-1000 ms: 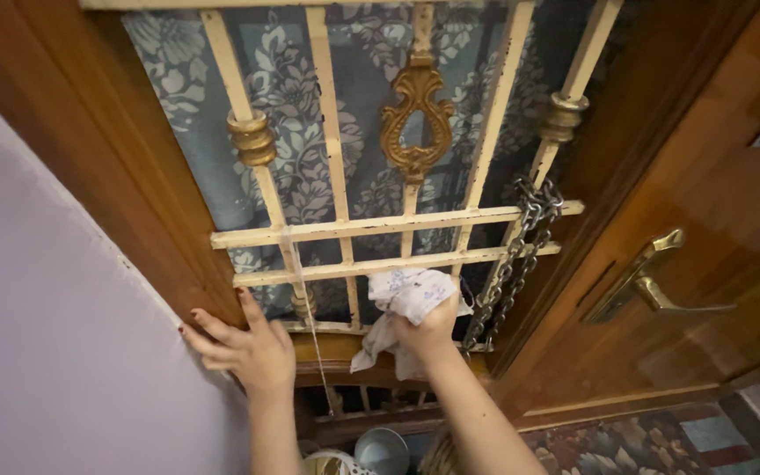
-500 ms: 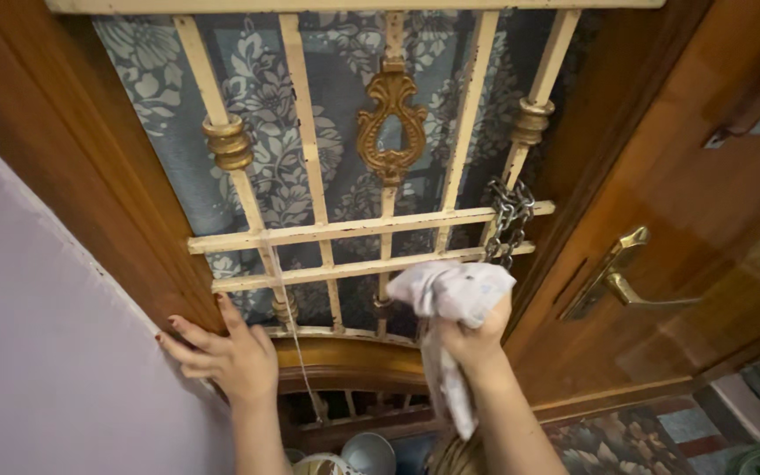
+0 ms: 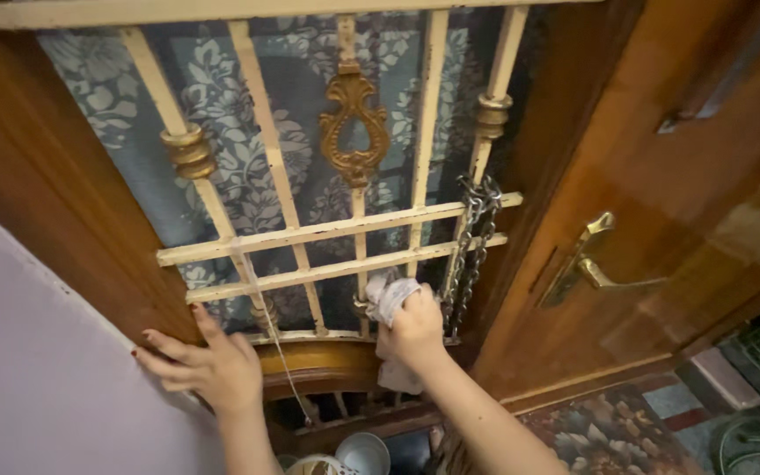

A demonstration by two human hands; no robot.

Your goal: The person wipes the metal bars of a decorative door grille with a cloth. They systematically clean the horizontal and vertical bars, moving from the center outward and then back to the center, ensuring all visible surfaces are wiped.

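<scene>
With the left hand spread flat on the wooden frame, the right hand clenches the white cloth against the cream grille's lower bars beside the chain; each bar is best wiped firmly along its length.

Lilac wall, wooden door, patterned floor tiles

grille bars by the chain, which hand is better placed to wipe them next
Right. The right hand already grips the white cloth against the cream grille, beside the chain. The left hand lies flat on the wooden frame, holding nothing.
</scene>
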